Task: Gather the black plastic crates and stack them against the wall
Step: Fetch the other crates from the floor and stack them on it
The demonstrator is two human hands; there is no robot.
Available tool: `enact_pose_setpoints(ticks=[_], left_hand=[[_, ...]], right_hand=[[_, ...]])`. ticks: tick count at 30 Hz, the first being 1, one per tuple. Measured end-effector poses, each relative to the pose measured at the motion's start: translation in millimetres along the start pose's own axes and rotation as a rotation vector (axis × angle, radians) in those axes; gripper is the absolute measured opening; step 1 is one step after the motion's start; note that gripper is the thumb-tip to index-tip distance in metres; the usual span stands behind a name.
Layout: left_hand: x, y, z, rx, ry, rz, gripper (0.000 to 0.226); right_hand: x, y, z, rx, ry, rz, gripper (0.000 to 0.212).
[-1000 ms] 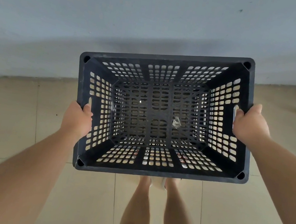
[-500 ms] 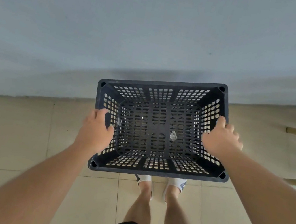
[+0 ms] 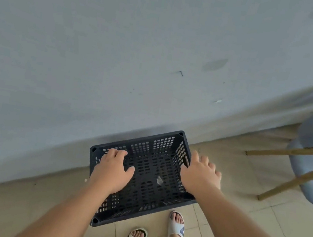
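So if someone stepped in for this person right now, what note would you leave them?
Left hand: open, fingers spread over the left rim of the black perforated plastic crate, gripping nothing.
Right hand: open over the right rim; blur hides whether it touches.
Crate: upright on the beige tiled floor, far side close to the pale grey wall, a small pale scrap inside.
Done: this crate set by the wall.
Left: fetch the other crates, none in view, and stack them on it.

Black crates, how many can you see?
1. The black plastic crate lies on the floor beside the wall, below the left hand and right hand. More may be out of view.
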State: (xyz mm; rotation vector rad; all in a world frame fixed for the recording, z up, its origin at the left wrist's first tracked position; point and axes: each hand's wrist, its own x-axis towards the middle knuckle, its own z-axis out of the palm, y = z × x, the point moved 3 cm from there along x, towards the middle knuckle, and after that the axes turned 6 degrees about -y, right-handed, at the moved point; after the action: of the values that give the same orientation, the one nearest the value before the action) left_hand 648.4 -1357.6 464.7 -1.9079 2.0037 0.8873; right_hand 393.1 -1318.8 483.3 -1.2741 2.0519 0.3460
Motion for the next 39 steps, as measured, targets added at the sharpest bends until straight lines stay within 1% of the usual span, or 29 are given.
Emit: enact_pose_setpoints(ticks=[4, 10, 14, 18, 22, 26, 30, 34, 39], left_hand=[[-21.8, 43.5, -17.9, 0.043, -0.006, 0.153, 0.065], [-73.2, 97.3, -25.1, 0.165, -0.030, 0.381, 0.067], [-117.4, 149.2, -16.5, 0.244, -0.055, 0.523, 0.066], [-178.0, 216.0, 7.8, 0.331, -0.053, 0.688, 0.067], [-247.5, 282.7, 57.9, 0.384, -0.063, 0.816, 0.068], [-334.7, 343.8, 145.8, 0.479, -0.134, 0.874, 0.067], [-431.2, 396.6, 230.3, 0.556, -0.185, 1.012, 0.062], [-515.7, 435.9, 294.8, 0.664, -0.208, 1.158, 0.064], [-599.3, 476.8, 361.0, 0.800, -0.263, 1.302, 0.066]], right_hand=[[-51.9, 19.0, -19.4, 0.108, 0.104, 0.079, 0.055], [-141.8, 63.6, -16.1, 0.232, 0.190, 0.232, 0.061], [-205.2, 113.4, -6.3, 0.329, 0.267, 0.327, 0.064], [-266.0, 182.8, 15.3, 0.426, 0.338, 0.438, 0.066], [-326.5, 255.9, 48.8, 0.551, 0.362, 0.554, 0.067], [-401.4, 339.4, 107.3, 0.645, 0.362, 0.665, 0.069], [-480.4, 419.0, 166.0, 0.779, 0.382, 0.789, 0.070], [-554.2, 480.0, 219.5, 0.897, 0.429, 0.909, 0.070], [-629.7, 540.4, 279.0, 1.041, 0.461, 1.068, 0.069]])
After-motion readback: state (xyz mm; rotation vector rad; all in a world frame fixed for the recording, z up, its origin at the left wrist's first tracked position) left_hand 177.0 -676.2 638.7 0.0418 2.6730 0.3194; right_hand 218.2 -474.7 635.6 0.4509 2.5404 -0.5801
